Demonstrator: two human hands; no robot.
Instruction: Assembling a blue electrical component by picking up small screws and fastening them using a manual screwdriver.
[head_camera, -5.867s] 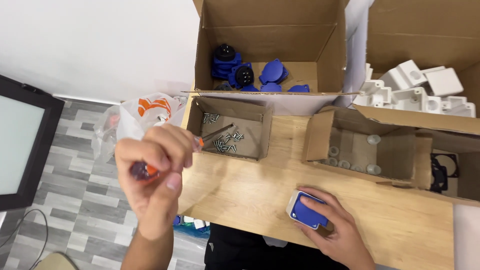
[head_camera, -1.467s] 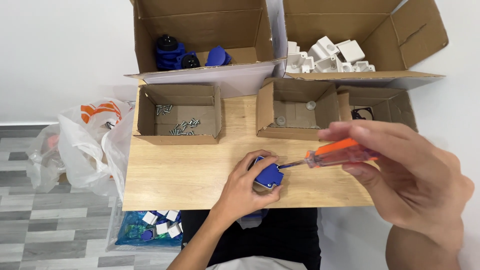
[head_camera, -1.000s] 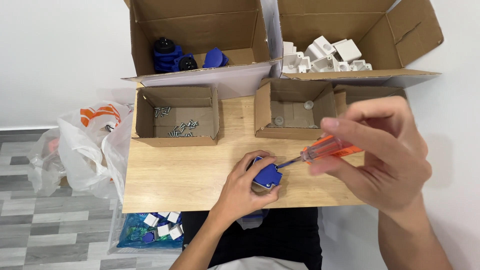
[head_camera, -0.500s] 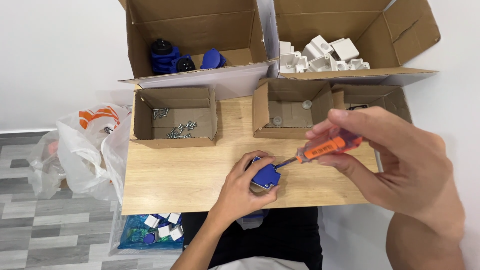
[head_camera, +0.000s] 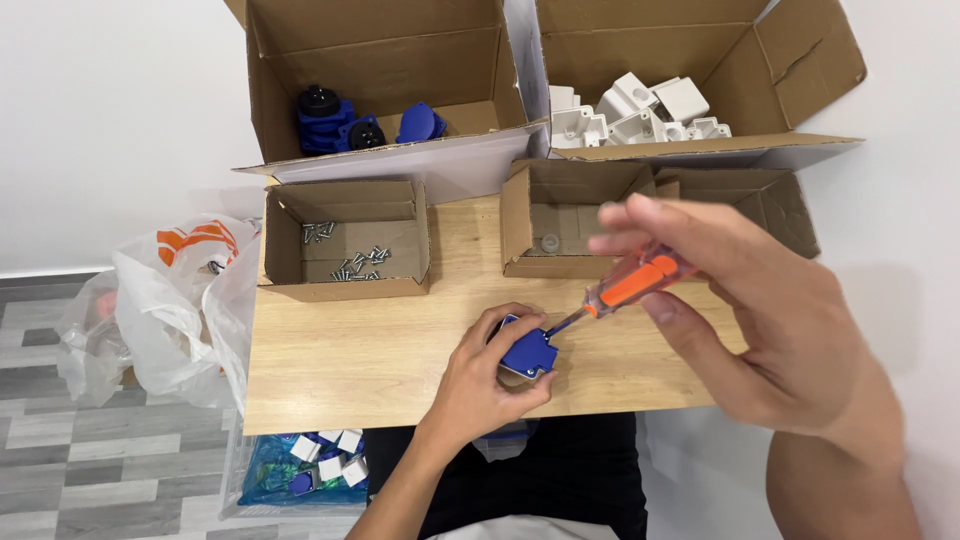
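head | right hand gripping screwdriver, apparently unmoved | left hand grasping blue part

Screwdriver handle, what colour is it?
The screwdriver handle is orange and clear, seen in the head view.

The part near the counter's front edge was blue, the screwdriver handle clear orange, the counter pale wood-grained, the boxes along its back edge brown.

big brown cardboard box with blue parts sat back-left | big brown cardboard box with white parts back-right | small open cardboard box of screws on table | white-orange plastic bag hung left
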